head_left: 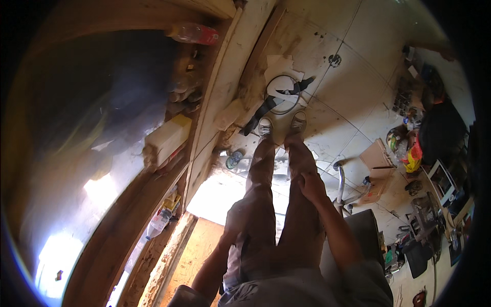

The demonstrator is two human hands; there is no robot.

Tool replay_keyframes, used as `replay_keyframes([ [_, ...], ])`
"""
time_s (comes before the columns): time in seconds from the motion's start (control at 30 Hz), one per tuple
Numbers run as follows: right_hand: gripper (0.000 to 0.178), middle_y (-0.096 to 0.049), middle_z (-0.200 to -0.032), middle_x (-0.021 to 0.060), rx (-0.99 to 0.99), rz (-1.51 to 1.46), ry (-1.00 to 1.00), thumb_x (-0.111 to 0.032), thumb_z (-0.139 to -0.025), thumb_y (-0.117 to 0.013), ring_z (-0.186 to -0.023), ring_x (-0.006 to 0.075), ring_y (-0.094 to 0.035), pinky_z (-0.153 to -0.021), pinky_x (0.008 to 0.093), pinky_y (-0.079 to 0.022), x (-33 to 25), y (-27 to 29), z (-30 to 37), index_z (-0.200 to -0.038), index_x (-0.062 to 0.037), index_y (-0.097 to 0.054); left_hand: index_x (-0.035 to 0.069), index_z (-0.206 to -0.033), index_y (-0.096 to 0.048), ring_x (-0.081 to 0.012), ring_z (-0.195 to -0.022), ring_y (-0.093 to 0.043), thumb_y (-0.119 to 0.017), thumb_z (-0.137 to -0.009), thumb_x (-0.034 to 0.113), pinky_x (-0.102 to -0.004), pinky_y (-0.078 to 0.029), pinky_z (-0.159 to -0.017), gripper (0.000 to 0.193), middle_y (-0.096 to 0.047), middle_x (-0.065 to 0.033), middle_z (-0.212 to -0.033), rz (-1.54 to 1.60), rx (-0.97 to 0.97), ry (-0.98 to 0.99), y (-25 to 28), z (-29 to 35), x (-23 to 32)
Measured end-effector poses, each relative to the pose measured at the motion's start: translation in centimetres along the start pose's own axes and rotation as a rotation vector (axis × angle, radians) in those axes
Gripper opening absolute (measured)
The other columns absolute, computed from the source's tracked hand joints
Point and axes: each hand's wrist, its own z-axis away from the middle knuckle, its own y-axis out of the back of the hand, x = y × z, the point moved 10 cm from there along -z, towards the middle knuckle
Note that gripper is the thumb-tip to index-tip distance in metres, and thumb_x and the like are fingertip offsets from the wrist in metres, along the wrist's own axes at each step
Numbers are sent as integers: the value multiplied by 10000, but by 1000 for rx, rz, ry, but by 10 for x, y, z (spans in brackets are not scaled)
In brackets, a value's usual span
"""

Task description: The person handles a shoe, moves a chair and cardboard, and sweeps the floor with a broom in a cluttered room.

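Observation:
My left hand (235, 217) rests on the left thigh of my brown trousers (263, 225). It is smeared and dim, and its fingers are hard to make out. On my right knee lies my right hand (310, 186), fingers loosely bent over the cloth, with nothing visible in it. Both legs stretch forward to my shoes (298, 122). Just beyond the feet, a round white piece (283, 97) with a dark rim sits on the tiled floor, with a dark strip (266, 108) next to it.
To the left runs a wooden bench (207, 112) bearing a yellowish block (169, 137) and a plastic bottle (193, 34). A dark chair (364, 233) is beside my right arm. Cardboard (377, 155), a black bag-like heap (444, 134) and other clutter cover the right side.

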Motion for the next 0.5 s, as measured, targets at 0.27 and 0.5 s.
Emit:
replay_keyframes([
  [0.27,308,-541,-1111,195,99,-79,-150,-197,-802,-670,-1058,390,-503,-882,454,-464,5,16,-39,-1069,-50,-624,-31,-1407,-307,-325,-1069,-585,-683,-850,350,-373,-477,-885,772,-434,-249,-1355,21,393,153,18,-193,3],
  [0.5,263,-545,-993,170,172,-143,-127,-166,-799,-687,-944,358,-513,-802,443,-452,15,29,-44,-1025,-53,-612,-69,-1333,-359,-352,-1163,-512,-757,-724,485,-401,-442,-927,914,-479,-303,-1269,328,720,220,73,-350,-22],
])
